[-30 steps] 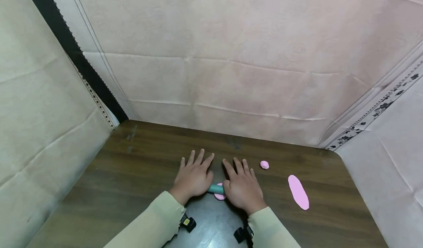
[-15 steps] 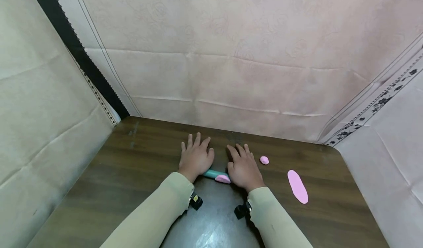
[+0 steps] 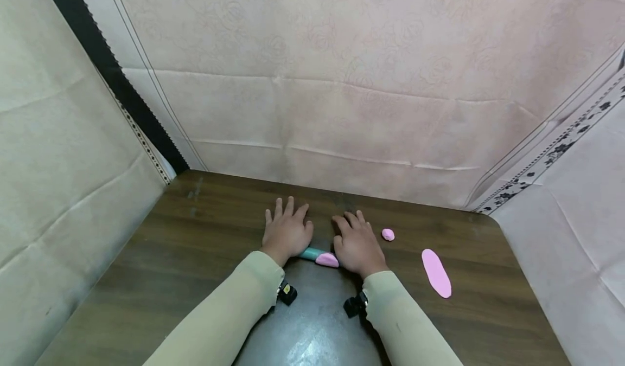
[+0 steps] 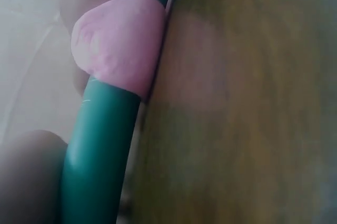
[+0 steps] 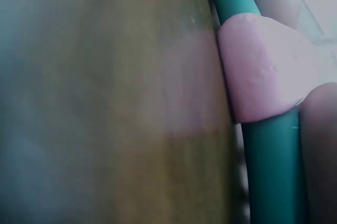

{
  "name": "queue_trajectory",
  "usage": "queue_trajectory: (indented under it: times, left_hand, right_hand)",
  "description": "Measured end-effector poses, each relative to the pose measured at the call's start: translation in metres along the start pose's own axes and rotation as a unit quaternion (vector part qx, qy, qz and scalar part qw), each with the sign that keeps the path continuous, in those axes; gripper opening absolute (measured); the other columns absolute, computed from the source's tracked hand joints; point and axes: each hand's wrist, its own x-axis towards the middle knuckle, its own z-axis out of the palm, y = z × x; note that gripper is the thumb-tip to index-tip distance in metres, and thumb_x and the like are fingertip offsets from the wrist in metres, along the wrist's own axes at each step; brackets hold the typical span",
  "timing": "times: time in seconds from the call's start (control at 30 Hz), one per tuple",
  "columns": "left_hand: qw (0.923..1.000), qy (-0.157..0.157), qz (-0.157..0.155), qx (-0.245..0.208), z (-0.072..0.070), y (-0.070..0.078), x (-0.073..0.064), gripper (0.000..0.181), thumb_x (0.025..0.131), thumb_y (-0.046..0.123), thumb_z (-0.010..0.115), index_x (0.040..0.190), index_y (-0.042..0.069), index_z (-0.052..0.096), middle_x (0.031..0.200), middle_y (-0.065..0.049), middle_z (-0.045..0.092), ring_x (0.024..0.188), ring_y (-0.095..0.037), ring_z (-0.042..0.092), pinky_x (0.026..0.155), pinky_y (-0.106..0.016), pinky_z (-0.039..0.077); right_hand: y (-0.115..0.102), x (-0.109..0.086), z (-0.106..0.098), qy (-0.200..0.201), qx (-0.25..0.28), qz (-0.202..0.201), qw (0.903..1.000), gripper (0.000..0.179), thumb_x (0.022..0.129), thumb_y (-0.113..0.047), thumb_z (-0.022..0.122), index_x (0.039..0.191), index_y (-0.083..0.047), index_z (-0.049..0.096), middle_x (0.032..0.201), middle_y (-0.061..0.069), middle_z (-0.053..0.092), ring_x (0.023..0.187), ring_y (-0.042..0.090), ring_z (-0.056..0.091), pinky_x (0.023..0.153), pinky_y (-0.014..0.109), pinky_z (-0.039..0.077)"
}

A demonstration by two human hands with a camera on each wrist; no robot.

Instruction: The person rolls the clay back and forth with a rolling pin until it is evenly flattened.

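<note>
A slim green rolling pin [image 3: 309, 254], a plain smooth rod, lies across the table between the two hands. Pink clay [image 3: 327, 259] clings around its middle; the left wrist view shows the clay [image 4: 121, 42] draped over the pin as a rounded lump, and from the right wrist the same clay [image 5: 266, 69] curves over the rod. My left hand [image 3: 285, 233] rests flat over the pin's left end, fingers spread and pointing away from me. Over the right end lies my right hand [image 3: 358, 244], fingers extended. Both ends of the pin are hidden under the hands.
A small pink clay ball [image 3: 388, 235] lies right of the right hand. Farther right is a flat, elongated pink clay oval [image 3: 437, 273]. Pale cloth [image 3: 317, 111] hangs along the back and sides of the brown wooden table [image 3: 195, 279].
Both hands have moved forward, away from me, rolling the pin along. The clay, earlier partly beneath the pin, now wraps up around it. The last half second shows little movement.
</note>
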Motion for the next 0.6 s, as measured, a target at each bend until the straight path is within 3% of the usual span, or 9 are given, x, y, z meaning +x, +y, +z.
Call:
queue_trajectory:
  times: [0.3,0.6]
  left_hand:
    - [0.9988,-0.019,0.039,0.022,0.001,-0.003,-0.023,0.057,0.120,0.054,0.036,0.174,0.039,0.044,0.189,-0.008,0.020,0.177,-0.041,0.009,0.137,-0.076,0.010]
    - [0.9969,-0.027,0.069,0.027,0.000,-0.003,-0.044,0.057,0.119,0.056,0.039,0.172,0.036,0.049,0.187,-0.011,0.028,0.175,-0.044,0.017,0.137,-0.076,0.016]
  right_hand:
    - [-0.009,-0.022,0.000,-0.020,-0.001,-0.009,0.9998,0.052,0.121,-0.047,0.038,0.169,-0.031,0.053,0.183,0.012,0.037,0.175,0.044,0.018,0.136,0.072,0.025]
    - [-0.017,-0.043,0.001,-0.030,-0.013,-0.013,0.9994,0.062,0.120,-0.061,0.031,0.171,-0.030,0.051,0.184,0.011,0.035,0.176,0.044,0.018,0.136,0.074,0.024]
